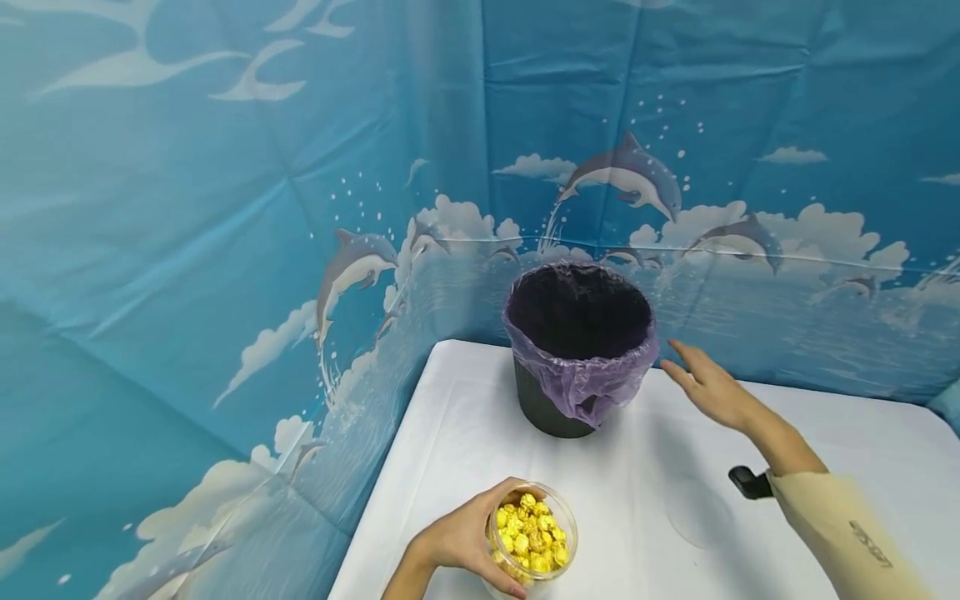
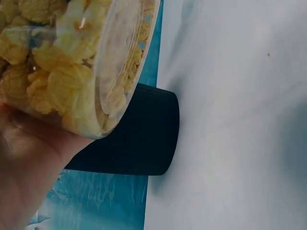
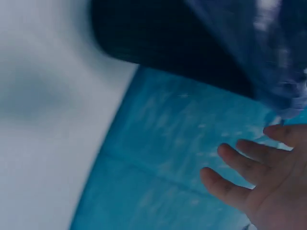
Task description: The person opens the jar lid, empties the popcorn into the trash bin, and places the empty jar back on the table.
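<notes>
A blue sheet (image 1: 150, 292) is hanging at the left and running across behind the bench (image 1: 630, 533), its printed dolphins (image 1: 358, 271) leaping over clouds. The left grip (image 1: 465, 533) is grasping a clear tub (image 1: 574, 542) from its left side, the thumb curling along the near wall and fingers lying at the far side. The tub is sitting over the near part of the bench, holding yellow popcorn (image 1: 528, 533); whether its base is touching, I cannot tell. Beyond it and a little right, a dark bin (image 1: 551, 412) is standing upright on the bench, a purple bag (image 1: 592, 379) lining it and draping over the rim. Just right of the bag, the right grip (image 1: 720, 396) is reaching out released, fingers extending and holding nothing. A beige sleeve (image 1: 847, 533) is covering that forearm, a black piece (image 1: 748, 482) sticking out beside its cuff.
</notes>
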`<state>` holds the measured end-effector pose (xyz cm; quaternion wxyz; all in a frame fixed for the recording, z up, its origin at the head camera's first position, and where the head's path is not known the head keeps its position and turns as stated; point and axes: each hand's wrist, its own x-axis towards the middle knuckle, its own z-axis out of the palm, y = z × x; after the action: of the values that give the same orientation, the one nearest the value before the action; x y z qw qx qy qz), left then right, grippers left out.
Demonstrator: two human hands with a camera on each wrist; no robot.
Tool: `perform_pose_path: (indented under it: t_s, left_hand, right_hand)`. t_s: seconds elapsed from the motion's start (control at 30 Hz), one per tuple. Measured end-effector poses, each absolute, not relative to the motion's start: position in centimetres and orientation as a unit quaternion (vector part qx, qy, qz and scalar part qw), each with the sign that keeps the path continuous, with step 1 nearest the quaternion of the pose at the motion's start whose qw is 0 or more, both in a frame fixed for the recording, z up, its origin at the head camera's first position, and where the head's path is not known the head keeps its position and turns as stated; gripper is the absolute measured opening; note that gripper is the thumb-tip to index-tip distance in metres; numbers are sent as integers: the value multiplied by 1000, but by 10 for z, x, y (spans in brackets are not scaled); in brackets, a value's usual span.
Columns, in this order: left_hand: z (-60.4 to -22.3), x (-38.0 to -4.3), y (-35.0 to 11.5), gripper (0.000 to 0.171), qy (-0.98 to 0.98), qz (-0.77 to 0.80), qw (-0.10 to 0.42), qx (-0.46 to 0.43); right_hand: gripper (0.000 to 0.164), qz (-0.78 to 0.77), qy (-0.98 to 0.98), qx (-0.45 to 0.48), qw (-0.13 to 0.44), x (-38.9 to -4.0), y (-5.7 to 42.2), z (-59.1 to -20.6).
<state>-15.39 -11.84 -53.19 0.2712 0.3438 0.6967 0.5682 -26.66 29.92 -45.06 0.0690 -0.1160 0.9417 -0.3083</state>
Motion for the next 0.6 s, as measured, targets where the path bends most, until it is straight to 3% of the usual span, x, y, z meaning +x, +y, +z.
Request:
perform_pose_path:
  t_s: [0.23,0.4,0.6]
  left_hand:
    - [-533,-154,-126,97,691,578,279,333]
    - [-537,-153,-132,96,684,590,278,328]
    - [-533,-157,-142,95,694,590,273,309]
  right_hand:
    - [80,-286,947,-133,55,-316,271,-393]
    - [83,-232,963,-110,77,-338,249,-391]
    - [77,-185,977,-90,56,-350,226,-401]
